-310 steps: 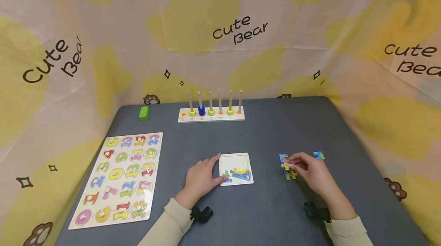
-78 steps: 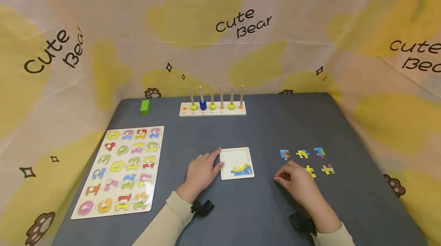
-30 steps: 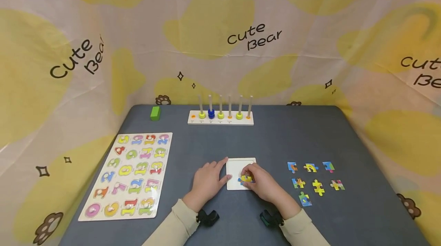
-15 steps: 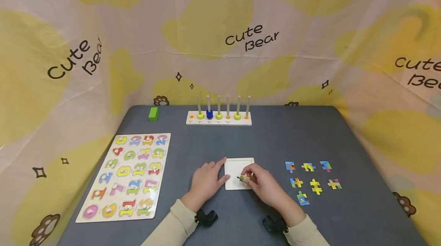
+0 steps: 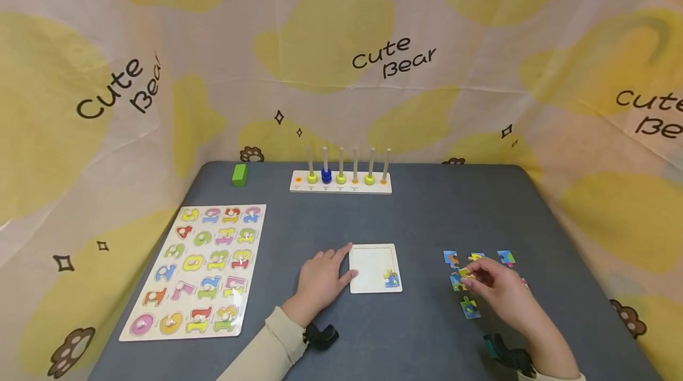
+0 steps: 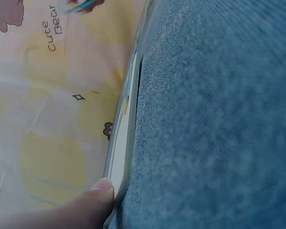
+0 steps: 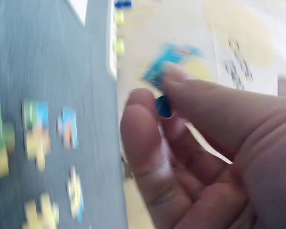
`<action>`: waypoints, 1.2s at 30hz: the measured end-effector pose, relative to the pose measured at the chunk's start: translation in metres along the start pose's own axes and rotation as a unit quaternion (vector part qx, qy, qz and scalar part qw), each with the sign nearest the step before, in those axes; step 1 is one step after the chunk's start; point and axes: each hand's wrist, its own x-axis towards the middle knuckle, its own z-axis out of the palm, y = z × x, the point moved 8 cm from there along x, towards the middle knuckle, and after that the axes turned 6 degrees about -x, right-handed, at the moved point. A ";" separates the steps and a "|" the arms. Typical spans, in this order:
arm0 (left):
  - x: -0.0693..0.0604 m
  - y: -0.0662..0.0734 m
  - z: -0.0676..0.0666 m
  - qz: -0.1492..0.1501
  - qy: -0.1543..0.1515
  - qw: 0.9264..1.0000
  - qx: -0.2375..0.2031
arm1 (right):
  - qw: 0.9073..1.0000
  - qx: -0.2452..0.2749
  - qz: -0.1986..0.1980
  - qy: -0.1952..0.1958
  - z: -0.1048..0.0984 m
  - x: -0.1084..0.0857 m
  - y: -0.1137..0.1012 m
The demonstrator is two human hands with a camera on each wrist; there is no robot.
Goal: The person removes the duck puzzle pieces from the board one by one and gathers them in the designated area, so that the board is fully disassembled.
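Observation:
My left hand (image 5: 320, 279) rests at the left edge of a square white puzzle tray (image 5: 368, 268), index finger at its upper corner and thumb on its left rim. In the left wrist view, the thumb (image 6: 93, 200) touches the rim of the tray (image 6: 119, 162). One blue-and-yellow jigsaw piece (image 5: 391, 278) lies in the tray's lower right corner. Over the loose pieces at the right, my right hand (image 5: 504, 289) pinches another jigsaw piece (image 7: 164, 67) between thumb and fingers. Loose pieces lie around it: an upper-left one (image 5: 450, 258), an upper-right one (image 5: 506, 258) and a lower one (image 5: 470, 308). The hand partly hides others.
A number-peg board (image 5: 194, 271) lies at the left. A white counting stand (image 5: 341, 184) with upright pegs and coloured rings is at the back, and a green block (image 5: 240, 175) near the back left corner. Patterned cloth (image 5: 320, 49) surrounds the dark table.
Earlier, more pieces lay in the tray; several have been taken out to the right. My right hand has just moved right from the tray with another piece. My left hand stays at the tray.

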 end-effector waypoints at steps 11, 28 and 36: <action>-0.003 0.000 0.000 0.004 0.009 1.000 0.000 | 0.989 -0.091 0.120 -0.013 -0.030 -0.040 0.071; -0.003 0.001 0.002 0.014 0.019 1.000 -0.004 | 0.970 -0.111 0.200 -0.086 -0.013 -0.057 0.107; -0.002 0.002 0.000 0.012 0.019 1.000 -0.008 | 0.967 -0.128 0.205 -0.086 -0.014 -0.055 0.105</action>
